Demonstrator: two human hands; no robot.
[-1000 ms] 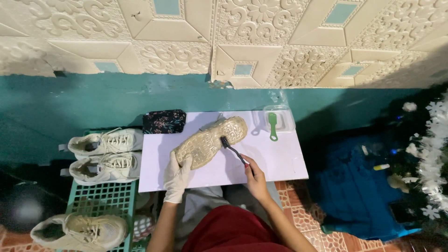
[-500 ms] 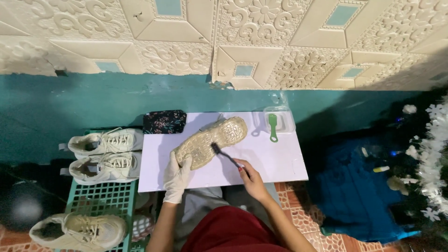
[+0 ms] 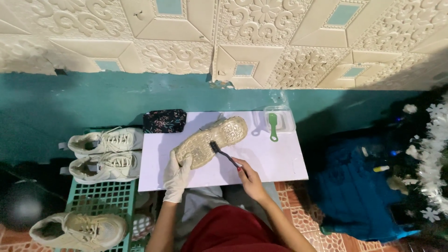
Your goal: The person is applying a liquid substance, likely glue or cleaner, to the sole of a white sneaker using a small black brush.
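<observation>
The right hand (image 3: 249,179) is bare and closed around the handle of a dark brush (image 3: 224,154), whose bristle head rests on the sole of a shoe (image 3: 210,141). The left hand (image 3: 176,177), in a white glove, grips the heel end of that shoe and steadies it. The shoe lies sole up, slanted across the middle of a white board (image 3: 275,161), with its toe pointing to the far right of the board. Near the board's far right corner sits a clear tub (image 3: 284,122), with a green brush (image 3: 273,127) lying across it and reaching onto the board. At the board's far left corner lies a dark flowered pouch (image 3: 164,121). Left of the board, two pale sneakers (image 3: 105,151) lie side by side on a green crate (image 3: 100,200), and a third sneaker (image 3: 79,231) rests at the crate's near end. Right of the board, well apart from it, a blue cloth (image 3: 354,191) is heaped on the tiled floor. Beyond the board runs a teal wall (image 3: 70,100) with cream embossed panels above it.
</observation>
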